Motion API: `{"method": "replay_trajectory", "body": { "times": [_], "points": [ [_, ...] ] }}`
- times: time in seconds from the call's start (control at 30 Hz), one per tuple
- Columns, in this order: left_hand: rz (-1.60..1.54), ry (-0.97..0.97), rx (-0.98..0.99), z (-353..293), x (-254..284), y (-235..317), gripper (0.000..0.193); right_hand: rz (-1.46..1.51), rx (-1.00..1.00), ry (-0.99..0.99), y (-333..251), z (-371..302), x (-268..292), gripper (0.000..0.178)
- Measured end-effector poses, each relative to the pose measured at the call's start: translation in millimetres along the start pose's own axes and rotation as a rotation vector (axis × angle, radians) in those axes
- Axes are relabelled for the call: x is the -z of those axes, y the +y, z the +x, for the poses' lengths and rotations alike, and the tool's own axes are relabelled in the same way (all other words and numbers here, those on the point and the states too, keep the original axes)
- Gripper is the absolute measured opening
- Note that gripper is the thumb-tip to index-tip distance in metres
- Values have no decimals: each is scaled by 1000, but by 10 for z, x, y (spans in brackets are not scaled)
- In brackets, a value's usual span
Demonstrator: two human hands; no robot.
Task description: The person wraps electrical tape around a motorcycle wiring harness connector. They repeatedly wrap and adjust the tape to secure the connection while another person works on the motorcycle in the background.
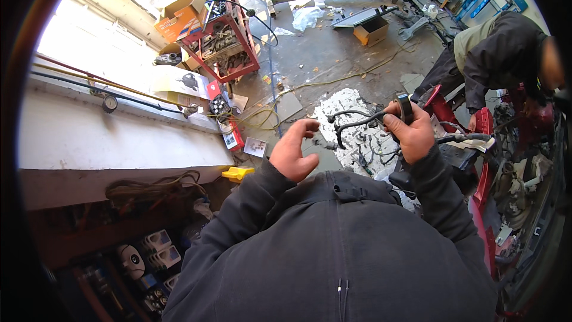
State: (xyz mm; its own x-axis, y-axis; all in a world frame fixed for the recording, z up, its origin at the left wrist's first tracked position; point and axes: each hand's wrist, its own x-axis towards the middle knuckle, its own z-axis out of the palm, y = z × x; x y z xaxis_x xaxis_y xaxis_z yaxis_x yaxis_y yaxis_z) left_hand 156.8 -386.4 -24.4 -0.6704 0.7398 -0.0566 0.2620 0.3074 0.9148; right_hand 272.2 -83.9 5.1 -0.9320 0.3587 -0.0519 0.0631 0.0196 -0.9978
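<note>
1. Along the left wall, a pale ledge (137, 146) with a round gauge (109, 104) fixed above.
2. Below the ledge, a coil of brownish cord (149, 188); lower still, white bottles (164, 256) on a dark shelf.
3. Beyond the ledge, a red cart (237, 76) loaded with metal parts, plus an orange-and-white carton (186, 15) at the top.
4. Near the left forearm, a yellow plastic thing (238, 173), kind too small to tell.
5. Left of centre, the left hand (295, 150), raised, fingers half curled, thumb spread away; grip wide, near the cable ends but apart.
6. On the floor beyond the hands, a white sheet (341, 99) strewn with dark wire pieces.
7. Between the hands, a black cable (360, 122), branching toward the left into bent ends.
8. Right of centre, the right hand (413, 136), thumb pressed in narrowly on the cable; at the fingers, a tape roll (407, 107), pinched or looped over them, cannot tell.
9. Far right, a bent-over co-worker (497, 53) in a dark jacket, beside red car panels (484, 121).
</note>
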Motion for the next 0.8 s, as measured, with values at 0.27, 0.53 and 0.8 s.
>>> {"method": "replay_trajectory", "body": {
  "times": [0.27,0.53,0.8],
  "points": [
    [-872,-193,96,239,-332,-92,29,26,111,-22,52,60,-14,10],
    [-857,-243,221,4,127,-181,46,-26,22,86,88,1,-26,8],
    [-871,-298,289,-180,275,-165,45,-34,-28,86,174,60,10,10]
  ]
}}
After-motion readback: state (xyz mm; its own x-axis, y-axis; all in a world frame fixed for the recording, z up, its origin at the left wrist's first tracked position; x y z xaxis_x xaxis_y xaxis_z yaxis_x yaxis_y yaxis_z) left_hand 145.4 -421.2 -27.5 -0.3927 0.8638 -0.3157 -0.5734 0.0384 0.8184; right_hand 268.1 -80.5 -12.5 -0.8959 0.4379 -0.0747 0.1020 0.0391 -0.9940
